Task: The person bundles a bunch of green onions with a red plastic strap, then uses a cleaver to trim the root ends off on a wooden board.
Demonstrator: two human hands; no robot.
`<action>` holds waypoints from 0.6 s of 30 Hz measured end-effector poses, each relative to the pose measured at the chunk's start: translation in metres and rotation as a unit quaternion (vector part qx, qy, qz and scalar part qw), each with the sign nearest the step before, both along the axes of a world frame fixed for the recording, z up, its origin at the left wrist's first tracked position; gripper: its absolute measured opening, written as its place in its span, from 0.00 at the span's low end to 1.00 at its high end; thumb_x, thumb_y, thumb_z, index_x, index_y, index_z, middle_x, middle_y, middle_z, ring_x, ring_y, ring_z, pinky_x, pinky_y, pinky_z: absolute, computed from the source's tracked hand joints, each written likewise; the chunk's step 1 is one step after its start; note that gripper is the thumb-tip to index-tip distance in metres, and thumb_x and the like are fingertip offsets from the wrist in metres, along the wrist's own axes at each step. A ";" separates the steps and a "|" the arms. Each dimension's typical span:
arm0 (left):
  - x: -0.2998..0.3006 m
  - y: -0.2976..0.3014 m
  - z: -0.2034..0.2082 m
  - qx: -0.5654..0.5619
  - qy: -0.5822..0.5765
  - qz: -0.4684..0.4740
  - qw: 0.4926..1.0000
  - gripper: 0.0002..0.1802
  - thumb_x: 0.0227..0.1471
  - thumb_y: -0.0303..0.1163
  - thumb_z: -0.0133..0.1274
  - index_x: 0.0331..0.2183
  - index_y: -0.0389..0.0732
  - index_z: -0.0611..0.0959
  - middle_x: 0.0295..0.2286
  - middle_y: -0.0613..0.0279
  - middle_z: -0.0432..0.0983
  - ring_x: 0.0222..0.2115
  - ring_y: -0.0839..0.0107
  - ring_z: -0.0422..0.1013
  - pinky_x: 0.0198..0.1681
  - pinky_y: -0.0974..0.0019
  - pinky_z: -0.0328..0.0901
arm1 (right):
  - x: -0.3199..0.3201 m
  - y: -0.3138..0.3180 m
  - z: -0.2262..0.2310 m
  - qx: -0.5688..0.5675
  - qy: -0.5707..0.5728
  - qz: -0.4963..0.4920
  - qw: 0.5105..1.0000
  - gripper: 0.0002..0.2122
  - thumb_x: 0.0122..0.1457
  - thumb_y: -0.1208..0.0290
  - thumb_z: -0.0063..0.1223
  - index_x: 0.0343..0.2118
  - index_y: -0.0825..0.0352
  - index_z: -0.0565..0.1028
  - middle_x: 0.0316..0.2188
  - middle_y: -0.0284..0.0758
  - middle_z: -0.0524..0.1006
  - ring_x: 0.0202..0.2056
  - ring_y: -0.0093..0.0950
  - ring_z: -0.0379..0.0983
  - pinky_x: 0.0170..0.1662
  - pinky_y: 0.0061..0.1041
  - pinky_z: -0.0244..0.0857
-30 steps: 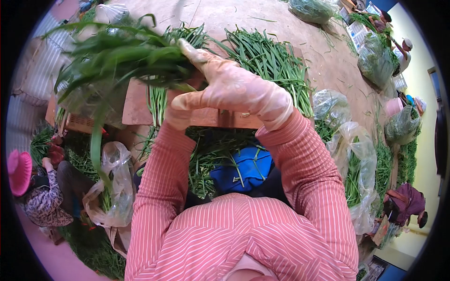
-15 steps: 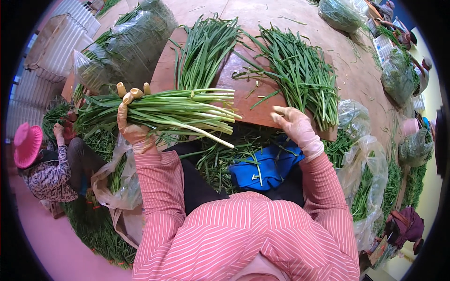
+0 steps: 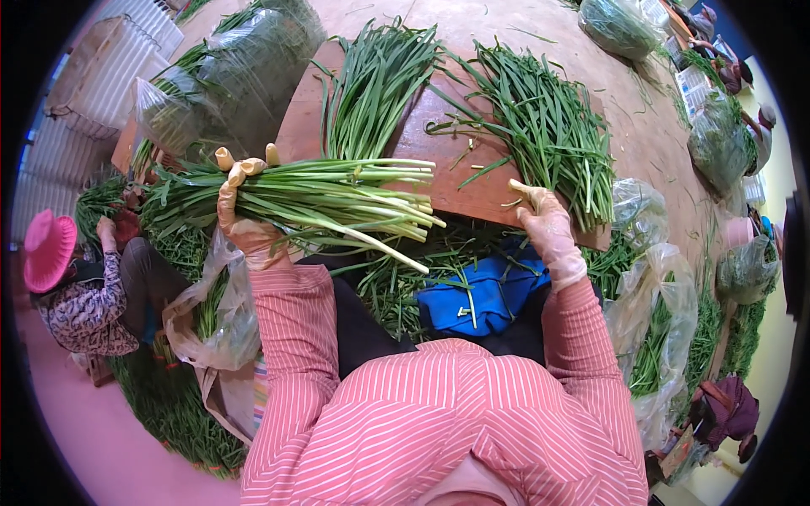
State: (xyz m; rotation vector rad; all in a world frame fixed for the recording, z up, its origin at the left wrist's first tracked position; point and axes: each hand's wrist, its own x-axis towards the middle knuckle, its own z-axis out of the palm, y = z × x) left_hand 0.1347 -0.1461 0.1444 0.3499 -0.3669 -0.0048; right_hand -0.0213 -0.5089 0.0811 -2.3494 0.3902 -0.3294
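My left hand (image 3: 249, 232), in a thin pale glove, is wrapped round a bunch of garlic chives (image 3: 346, 196). The bunch lies sideways, leaves to the left, pale stalk ends pointing right over the front of the wooden board (image 3: 474, 192). My gloved right hand (image 3: 550, 232) is beside the board's front edge with thumb and fingers pinched together; whatever they hold, if anything, is too small to name. On the board rest a left pile of chives (image 3: 375, 93) and a right pile of chives (image 3: 548, 126), the latter just beyond my right hand.
A blue cloth (image 3: 485, 295) and loose trimmings (image 3: 392, 291) lie across my lap. Plastic bags of greens stand at far left (image 3: 253, 80) and right (image 3: 654, 320). A person in a pink hat (image 3: 49, 251) sits at left; several others work along the right.
My right hand has shifted slightly right, and its fingers have closed from apart into a pinch. The bunch in my left hand has barely moved.
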 end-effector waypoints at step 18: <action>-0.010 -0.032 0.000 0.043 0.105 -0.016 0.993 0.13 0.51 0.26 0.46 0.41 0.34 0.74 0.31 0.61 0.69 0.38 0.65 0.67 0.62 0.44 0.50 | 0.036 0.110 0.061 -0.308 -0.268 0.160 0.899 0.10 0.50 0.68 0.53 0.37 0.55 0.75 0.13 0.27 0.64 0.16 0.26 0.65 0.20 0.27 0.59</action>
